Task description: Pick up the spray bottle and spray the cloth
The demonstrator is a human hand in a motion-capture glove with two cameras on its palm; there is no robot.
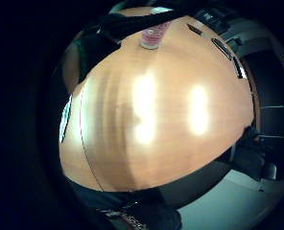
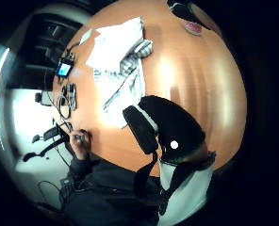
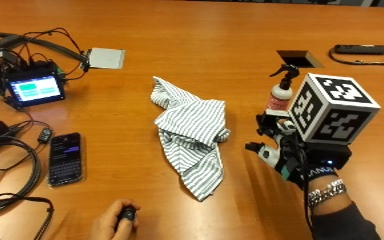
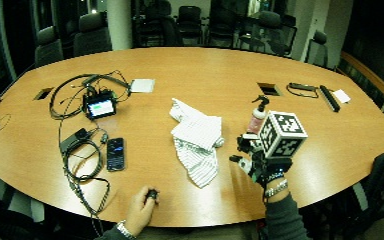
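A small spray bottle [image 3: 280, 93] with a black trigger head and pink label stands upright on the wooden table [image 3: 198, 45]. My gloved right hand [image 3: 278, 147] hovers just in front of it, on the near side, with fingers relaxed and holding nothing; a gap shows between hand and bottle. The striped grey-and-white cloth [image 3: 191, 131] lies crumpled to the left of the hand. In the little finger side palm view the bottle [image 1: 154, 36] stands across bare table. The thumb side palm view shows the cloth [image 2: 120, 66] beyond my black thumb [image 2: 165, 125].
A phone [image 3: 65, 158], a small lit screen [image 3: 31, 90] and cables [image 3: 12, 165] lie at the left. A white pad [image 3: 105, 58] sits farther back. Behind the bottle is a table cut-out [image 3: 298, 59]. The bare left hand [image 3: 115, 222] holds a small black object at the near edge.
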